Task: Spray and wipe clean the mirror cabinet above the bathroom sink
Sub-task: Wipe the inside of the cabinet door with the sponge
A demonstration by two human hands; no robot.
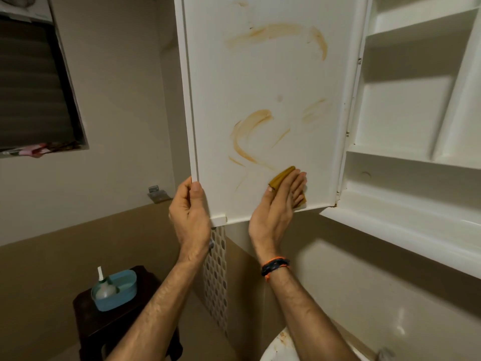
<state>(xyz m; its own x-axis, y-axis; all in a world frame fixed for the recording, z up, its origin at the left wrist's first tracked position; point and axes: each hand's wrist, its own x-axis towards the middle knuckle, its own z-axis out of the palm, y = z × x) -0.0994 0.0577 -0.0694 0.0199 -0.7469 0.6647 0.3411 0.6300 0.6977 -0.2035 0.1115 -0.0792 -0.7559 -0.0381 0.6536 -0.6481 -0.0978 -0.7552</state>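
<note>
— The hands?
— The left hand [188,212] grips the free lower edge of the open cabinet door [263,82], thumb on its inner face. The right hand [279,204] presses a mustard-yellow cloth [282,175] flat against that face, fingers straight.
— And the door?
— Swung out, smeared with orange-brown streaks [250,136] (upper and middle) — hinged to the white cabinet [416,121] on the right. The sink [283,345] sits below.

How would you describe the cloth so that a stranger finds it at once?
Find the open white cabinet door, streaked with brownish smears. Near its lower right corner, the right hand presses a small folded cloth flat against the panel. It is the only mustard-yellow item on the door.
</note>
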